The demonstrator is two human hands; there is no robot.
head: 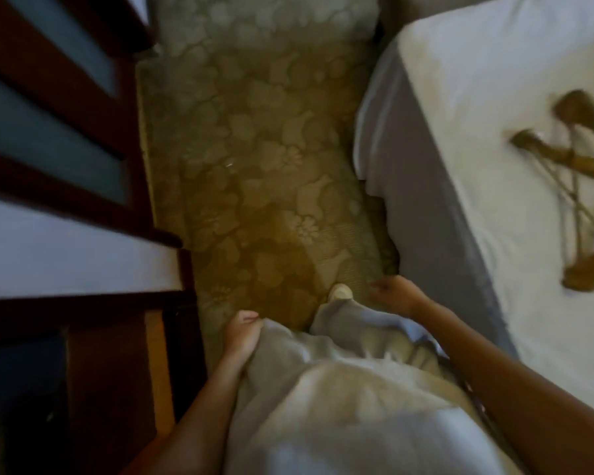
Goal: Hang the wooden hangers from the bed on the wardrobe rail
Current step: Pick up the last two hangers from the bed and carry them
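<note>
Wooden hangers (pixel 578 186) lie crossed in a blurred pile on the white sheet of the bed (pixel 477 80) at the right. My right hand (pixel 396 294) hangs low beside the bed's grey side, fingers loosely curled, holding nothing. My left hand (pixel 242 337) rests against my light trousers with its fingers curled and nothing in it. The dark wooden wardrobe (pixel 48 114) stands at the left; its rail is not visible.
A tan floral carpet (pixel 254 149) runs between wardrobe and bed. My foot in a pale shoe (pixel 340 291) stands on it. The wardrobe's dark frame and door edge (pixel 158 365) are close on my left.
</note>
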